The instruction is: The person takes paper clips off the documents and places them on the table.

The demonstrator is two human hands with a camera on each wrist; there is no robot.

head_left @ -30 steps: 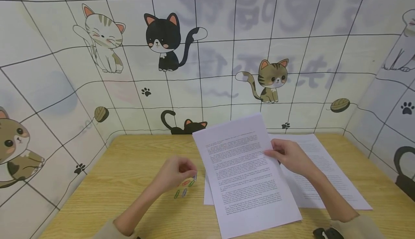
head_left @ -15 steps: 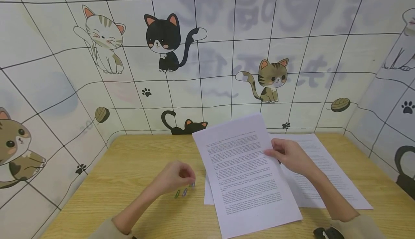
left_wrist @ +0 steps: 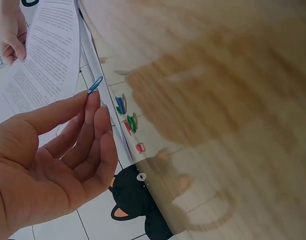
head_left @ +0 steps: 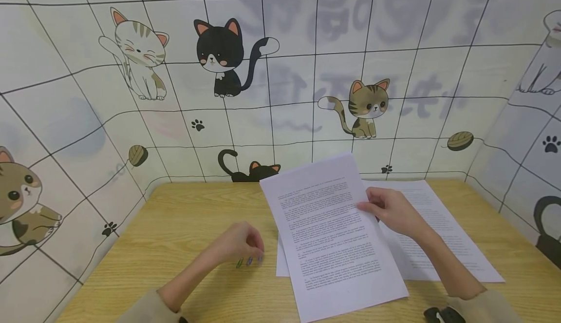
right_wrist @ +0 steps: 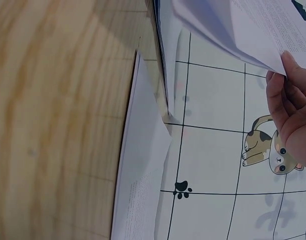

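Observation:
My left hand (head_left: 238,242) pinches a blue paper clip (left_wrist: 95,84) between thumb and fingertips, low over the left-middle of the table. Under and beside that hand lie several loose paper clips (head_left: 249,261), partly hidden in the head view. Red, green and blue clips (left_wrist: 132,123) show past the fingertips in the left wrist view. My right hand (head_left: 392,211) pinches the right edge of printed paper (head_left: 328,235), thumb on the front. The paper is raised and tilted, its text facing me.
Behind the raised paper, another printed sheet (head_left: 442,245) lies flat on the right of the wooden table (head_left: 184,211). A white paper edge (head_left: 282,259) peeks out at the raised paper's left. Cat-patterned cloth walls (head_left: 298,79) enclose the back and sides.
My left hand has moved slightly down toward me with the paper clip, covering some of the loose clips in the head view. The right hand and its paper have stayed nearly still.

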